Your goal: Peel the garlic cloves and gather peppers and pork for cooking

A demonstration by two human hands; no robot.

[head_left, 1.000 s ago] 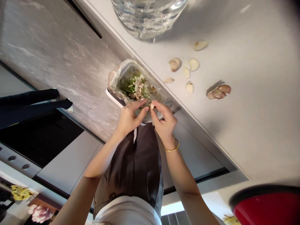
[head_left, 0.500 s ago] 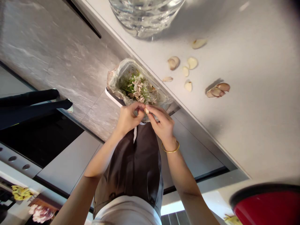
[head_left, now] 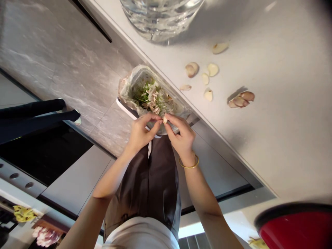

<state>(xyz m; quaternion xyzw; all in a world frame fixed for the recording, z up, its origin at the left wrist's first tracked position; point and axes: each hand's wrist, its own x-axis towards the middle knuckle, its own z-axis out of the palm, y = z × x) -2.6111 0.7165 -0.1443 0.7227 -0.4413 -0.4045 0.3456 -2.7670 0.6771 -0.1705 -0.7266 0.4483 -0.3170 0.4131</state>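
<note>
A small pale garlic clove [head_left: 165, 119] is pinched between thumb and forefinger of my right hand [head_left: 183, 139], which wears a gold bangle at the wrist. My left hand [head_left: 141, 134] is closed in a pinch at the clove's left side, its fingertips touching it. Below both hands stands a bin [head_left: 127, 90] lined with a clear bag, holding green stalks and papery skins. On the counter to the right are several peeled cloves [head_left: 213, 69], a clove in its skin [head_left: 192, 70], a bit of skin [head_left: 185, 87] and a cluster of unpeeled cloves [head_left: 241, 99].
A glass vessel [head_left: 162, 20] stands on the white counter [head_left: 275, 138] near the top. At lower right is a red object with a black rim [head_left: 298, 224]. Another person's dark-clothed legs [head_left: 33, 110] show at left, over the grey tiled floor [head_left: 77, 65].
Both hands have shifted slightly, the right one a little to the right with the clove. More of the clove shows between the fingertips. Things on the counter have stayed put.
</note>
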